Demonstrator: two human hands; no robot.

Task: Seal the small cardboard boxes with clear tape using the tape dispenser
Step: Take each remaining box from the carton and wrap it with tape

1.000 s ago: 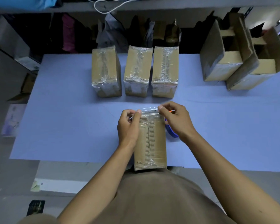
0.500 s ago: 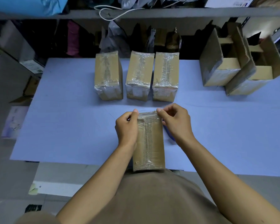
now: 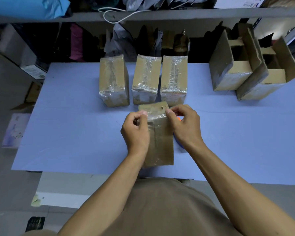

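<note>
Cardboard box in work: a small cardboard box lies lengthwise at the near middle of the blue table, a strip of clear tape along its top and a flap with a small hole standing up at its far end.
Left hand: the left hand curls against the box's far left corner, thumb and forefinger pinching the tape edge there.
Right hand: the right hand curls at the far right corner, fingertips pinching the tape at the box's top edge.
Tape dispenser: only a blue edge and a bit of orange of the tape dispenser show just right of the box, under the right hand; whether the hand touches it cannot be told.
Sealed boxes: three taped boxes stand in a row just beyond, the two on the right touching, the left one slightly apart.
Open boxes: two open boxes with flaps up sit at the far right of the table, touching each other.
Background: a shelf with a white cord and a blue bag runs behind.
</note>
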